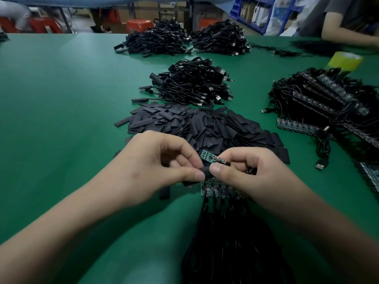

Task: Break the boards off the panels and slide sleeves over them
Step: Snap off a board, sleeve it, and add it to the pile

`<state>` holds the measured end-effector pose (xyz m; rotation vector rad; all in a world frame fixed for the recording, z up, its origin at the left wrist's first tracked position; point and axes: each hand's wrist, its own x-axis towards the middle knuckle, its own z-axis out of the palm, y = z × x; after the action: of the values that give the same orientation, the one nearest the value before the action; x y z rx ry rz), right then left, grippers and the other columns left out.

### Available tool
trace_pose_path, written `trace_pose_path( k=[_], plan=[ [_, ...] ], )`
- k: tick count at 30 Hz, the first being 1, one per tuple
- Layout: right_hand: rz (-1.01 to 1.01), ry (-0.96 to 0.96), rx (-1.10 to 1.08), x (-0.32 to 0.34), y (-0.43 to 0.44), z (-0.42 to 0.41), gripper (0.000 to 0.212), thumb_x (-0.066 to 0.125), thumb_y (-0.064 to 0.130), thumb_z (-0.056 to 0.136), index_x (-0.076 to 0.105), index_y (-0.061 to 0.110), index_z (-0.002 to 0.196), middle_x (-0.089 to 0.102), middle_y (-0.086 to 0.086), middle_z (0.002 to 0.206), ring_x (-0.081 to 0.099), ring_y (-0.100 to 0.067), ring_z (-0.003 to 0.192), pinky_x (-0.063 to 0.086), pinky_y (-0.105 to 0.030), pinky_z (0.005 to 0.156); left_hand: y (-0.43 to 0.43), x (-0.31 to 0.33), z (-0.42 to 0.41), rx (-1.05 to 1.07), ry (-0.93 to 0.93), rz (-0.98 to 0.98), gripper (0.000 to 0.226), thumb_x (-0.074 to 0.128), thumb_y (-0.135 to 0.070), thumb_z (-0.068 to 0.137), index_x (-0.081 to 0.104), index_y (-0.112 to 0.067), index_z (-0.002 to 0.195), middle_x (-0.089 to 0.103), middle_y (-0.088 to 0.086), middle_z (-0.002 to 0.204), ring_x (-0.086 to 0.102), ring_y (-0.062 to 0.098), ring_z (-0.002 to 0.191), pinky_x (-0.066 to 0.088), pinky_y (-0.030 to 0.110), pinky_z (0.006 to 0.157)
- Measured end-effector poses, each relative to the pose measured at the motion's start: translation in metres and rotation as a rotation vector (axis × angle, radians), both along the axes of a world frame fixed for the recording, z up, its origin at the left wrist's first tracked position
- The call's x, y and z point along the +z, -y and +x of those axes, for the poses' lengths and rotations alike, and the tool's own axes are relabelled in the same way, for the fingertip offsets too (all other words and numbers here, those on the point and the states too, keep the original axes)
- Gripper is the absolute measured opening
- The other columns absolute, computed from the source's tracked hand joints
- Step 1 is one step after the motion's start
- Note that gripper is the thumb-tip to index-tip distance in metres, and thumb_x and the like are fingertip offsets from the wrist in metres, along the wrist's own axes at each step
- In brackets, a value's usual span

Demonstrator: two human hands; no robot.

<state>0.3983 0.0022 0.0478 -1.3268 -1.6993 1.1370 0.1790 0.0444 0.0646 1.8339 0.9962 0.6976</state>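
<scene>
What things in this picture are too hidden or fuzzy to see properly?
All in the head view:
The sleeve: thumbs of the left hand and right hand cover it, so whether it is on the board yet is unclear.
The panel: its right part lies under the right hand.
The tape roll: blurred, no print readable.
The other person's arm: cut off by the top right edge.

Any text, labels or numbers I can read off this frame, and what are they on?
Nothing here is readable.
Loose board: markings too small and blurred.
Black sleeve: plain, no print seen.
Nearest panel: print too small.
Yellow tape roll: no print visible.
Shelf boxes: blurred.
</scene>
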Motion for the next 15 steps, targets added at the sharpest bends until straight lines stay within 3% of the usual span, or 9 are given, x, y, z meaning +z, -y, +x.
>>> trace_pose_path(
  k=[3, 5, 8, 11, 13, 15],
  plan=[
    [-0.002, -0.106, -0.019, -0.004, 0.000, -0.001, 0.023, 0.070, 0.042, 0.092, 0.074, 0.020, 0.089, 0.041, 0.006, 0.056, 0.032, -0.008, 0.050, 0.028, -0.018, 0.048, 0.004, -0.006, 0.006, 0.076, 0.110, -0.026, 0.024, 0.082, -0.038, 0.061, 0.078, -0.026, 0.082, 0.076, 0.004, 0.072, 0.067, 0.015, 0.066, 0.056, 0.026, 0.068],
    [0.019, -0.146, -0.049, -0.005, 0.001, -0.001, 0.020, 0.070, 0.038, 0.093, 0.076, 0.020, 0.087, 0.040, 0.007, 0.053, 0.029, -0.005, 0.046, 0.026, -0.014, 0.045, 0.008, -0.009, 0.010, 0.122, 0.157, -0.003, 0.025, 0.082, -0.039, 0.062, 0.079, -0.027, 0.084, 0.076, 0.003, 0.072, 0.066, 0.012, 0.064, 0.054, 0.020, 0.063],
    [0.056, -0.200, -0.104, -0.007, 0.000, -0.001, 0.015, 0.068, 0.030, 0.097, 0.077, 0.023, 0.086, 0.041, 0.010, 0.050, 0.029, -0.002, 0.043, 0.026, -0.011, 0.043, 0.013, -0.012, 0.012, 0.166, 0.001, 0.336, 0.026, 0.087, -0.046, 0.066, 0.080, -0.035, 0.089, 0.074, -0.011, 0.075, 0.063, -0.003, 0.062, 0.049, 0.011, 0.060],
    [0.046, -0.185, -0.100, -0.006, 0.000, -0.001, 0.020, 0.065, 0.039, 0.094, 0.076, 0.024, 0.086, 0.043, 0.009, 0.051, 0.031, -0.003, 0.045, 0.027, -0.012, 0.045, 0.015, -0.011, 0.013, 0.169, -0.150, 0.629, 0.025, 0.081, -0.043, 0.074, 0.079, -0.033, 0.097, 0.071, -0.021, 0.080, 0.065, -0.003, 0.073, 0.050, 0.015, 0.067],
    [0.010, -0.217, -0.098, -0.006, -0.002, 0.000, 0.031, 0.057, 0.045, 0.094, 0.072, 0.021, 0.083, 0.039, 0.005, 0.054, 0.030, -0.006, 0.045, 0.027, -0.015, 0.044, 0.015, -0.012, 0.012, 0.222, -0.110, 0.603, 0.025, 0.083, -0.042, 0.075, 0.080, -0.031, 0.097, 0.072, -0.021, 0.077, 0.066, -0.002, 0.070, 0.050, 0.015, 0.066],
    [0.007, -0.232, -0.102, -0.003, -0.004, 0.004, 0.037, 0.050, 0.045, 0.096, 0.069, 0.018, 0.080, 0.037, 0.004, 0.056, 0.029, -0.008, 0.046, 0.028, -0.016, 0.044, 0.015, -0.013, 0.011, 0.292, 0.000, 0.455, 0.024, 0.082, -0.039, 0.070, 0.080, -0.030, 0.093, 0.075, -0.018, 0.074, 0.069, -0.003, 0.065, 0.050, 0.009, 0.063]
  ],
)
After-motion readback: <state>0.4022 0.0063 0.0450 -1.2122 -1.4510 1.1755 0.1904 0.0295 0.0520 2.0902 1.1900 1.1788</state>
